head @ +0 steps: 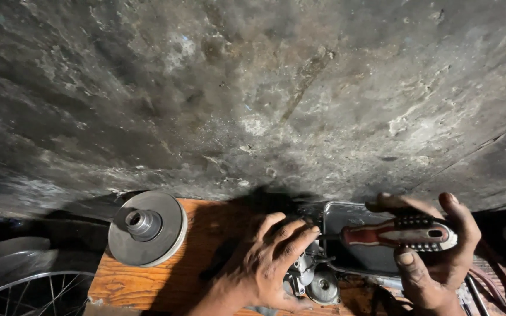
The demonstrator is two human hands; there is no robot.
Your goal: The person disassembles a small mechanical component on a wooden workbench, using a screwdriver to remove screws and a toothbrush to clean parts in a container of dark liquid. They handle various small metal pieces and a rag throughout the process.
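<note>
My left hand (265, 263) rests palm down on a small metal engine part (314, 281) with a round gear face, on an orange wooden board (147, 281). My right hand (434, 251) grips a screwdriver (402, 234) by its red and grey handle. Its shaft points left toward the metal part, near my left fingertips. A shiny metal tray (352, 219) lies behind the screwdriver.
A round grey metal disc with a raised central hub (146, 228) sits on the board's left end. A spoked wheel rim (24, 287) shows at the lower left. A rough, stained concrete wall (253, 88) fills the upper view. More tools and a hose (487, 287) lie at the right.
</note>
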